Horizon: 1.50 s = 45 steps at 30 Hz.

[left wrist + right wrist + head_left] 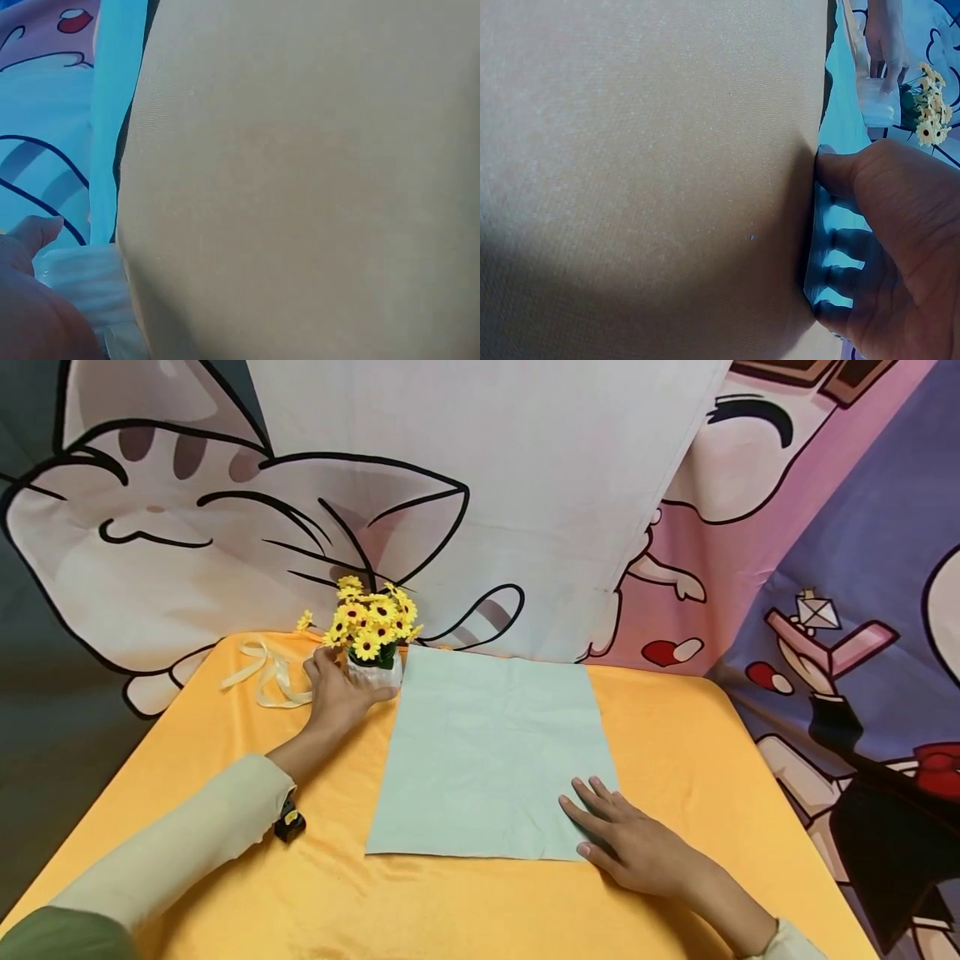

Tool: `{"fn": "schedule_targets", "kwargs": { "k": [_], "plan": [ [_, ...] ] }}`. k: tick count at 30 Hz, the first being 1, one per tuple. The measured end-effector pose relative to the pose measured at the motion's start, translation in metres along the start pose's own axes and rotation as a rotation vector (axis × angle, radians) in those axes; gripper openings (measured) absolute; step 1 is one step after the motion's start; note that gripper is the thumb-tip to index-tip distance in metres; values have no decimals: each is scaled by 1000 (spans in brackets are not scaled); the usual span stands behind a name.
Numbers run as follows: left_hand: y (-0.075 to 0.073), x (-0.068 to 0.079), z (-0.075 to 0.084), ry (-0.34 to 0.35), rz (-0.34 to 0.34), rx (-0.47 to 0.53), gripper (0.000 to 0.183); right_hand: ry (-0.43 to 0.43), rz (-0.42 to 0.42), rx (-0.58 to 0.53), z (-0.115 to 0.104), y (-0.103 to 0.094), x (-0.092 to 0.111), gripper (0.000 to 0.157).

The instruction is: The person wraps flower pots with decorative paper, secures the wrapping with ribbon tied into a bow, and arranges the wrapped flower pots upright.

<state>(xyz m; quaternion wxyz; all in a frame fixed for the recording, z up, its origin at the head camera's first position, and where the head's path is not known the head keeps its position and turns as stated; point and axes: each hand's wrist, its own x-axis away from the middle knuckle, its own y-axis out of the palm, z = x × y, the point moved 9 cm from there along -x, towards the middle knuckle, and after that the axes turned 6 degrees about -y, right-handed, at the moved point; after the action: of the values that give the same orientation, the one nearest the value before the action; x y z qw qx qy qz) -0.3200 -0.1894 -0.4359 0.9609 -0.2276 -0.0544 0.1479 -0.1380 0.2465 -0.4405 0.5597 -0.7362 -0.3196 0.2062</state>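
Note:
At the back of the table, my left hand (337, 695) holds a small white flowerpot (381, 675), thumb along its front and fingers at its left side. Yellow artificial flowers (371, 622) rise from the pot, which stands by the upper left corner of a pale blue-green sheet (487, 743). The left wrist view shows the hand (41, 307) against the pot (86, 281). My right hand (637, 847) rests with spread fingers on the sheet's lower right corner. In the right wrist view its thumb and fingers (847, 240) lie along the sheet's edge.
A cream ribbon (272, 681) lies loosely curled left of the pot. A small black object (289, 822) with a yellow spot sits beside my left sleeve. Yellow-orange cloth (465, 910) covers the table, and cartoon-printed fabric (525, 485) hangs behind it.

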Motion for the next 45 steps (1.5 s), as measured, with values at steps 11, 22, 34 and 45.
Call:
{"fn": "schedule_targets", "kwargs": {
  "k": [11,22,34,45],
  "plan": [
    [17,-39,-20,80,-19,-19,130,21,-13,-59,1,2,2,59],
    [10,-27,-7,67,-60,39,112,6,-3,-32,-1,2,1,59],
    [-6,-23,11,169,18,35,104,-4,4,-58,0,1,2,59],
    [1,-6,31,236,-64,24,98,-14,-1,-30,-1,2,1,60]
  ]
}}
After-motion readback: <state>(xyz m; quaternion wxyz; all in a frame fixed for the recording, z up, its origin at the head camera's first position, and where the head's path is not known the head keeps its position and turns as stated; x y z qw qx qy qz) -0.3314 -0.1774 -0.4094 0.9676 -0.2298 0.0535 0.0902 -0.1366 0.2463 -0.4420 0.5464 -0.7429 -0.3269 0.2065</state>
